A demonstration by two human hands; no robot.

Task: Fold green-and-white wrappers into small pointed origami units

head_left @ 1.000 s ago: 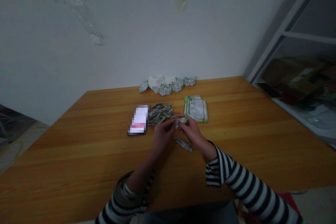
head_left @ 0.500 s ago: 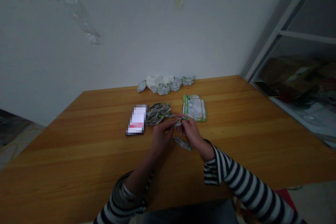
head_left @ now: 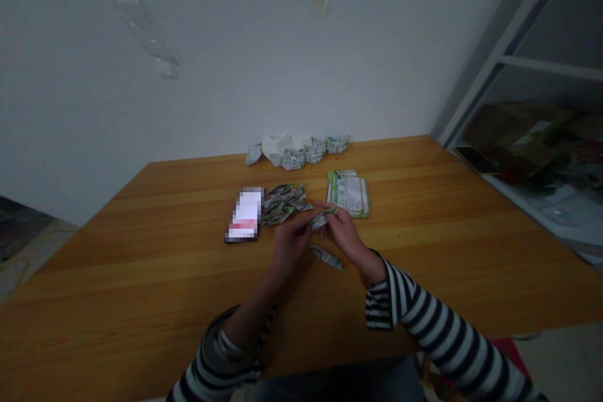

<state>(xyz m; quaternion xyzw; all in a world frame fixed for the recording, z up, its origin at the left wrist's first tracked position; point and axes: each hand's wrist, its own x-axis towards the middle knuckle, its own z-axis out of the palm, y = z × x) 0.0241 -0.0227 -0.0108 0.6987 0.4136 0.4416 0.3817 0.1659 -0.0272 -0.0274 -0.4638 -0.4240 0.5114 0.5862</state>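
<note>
Both of my hands meet over the middle of the wooden table [head_left: 141,276]. My left hand [head_left: 291,245] and my right hand [head_left: 343,232] pinch a small green-and-white folded wrapper [head_left: 321,220] between their fingertips. A second folded wrapper piece [head_left: 326,257] lies on the table just below my hands. A heap of several folded wrapper pieces [head_left: 284,203] sits just beyond my left hand.
A phone [head_left: 245,214] with a lit screen lies left of the heap. A flat stack of green wrappers [head_left: 349,193] lies right of it. More crumpled wrappers [head_left: 296,151] line the far edge by the wall. A metal shelf [head_left: 532,138] stands at the right.
My hands have stayed in place while the fingers worked the wrapper; the view shifted slightly to the right.
</note>
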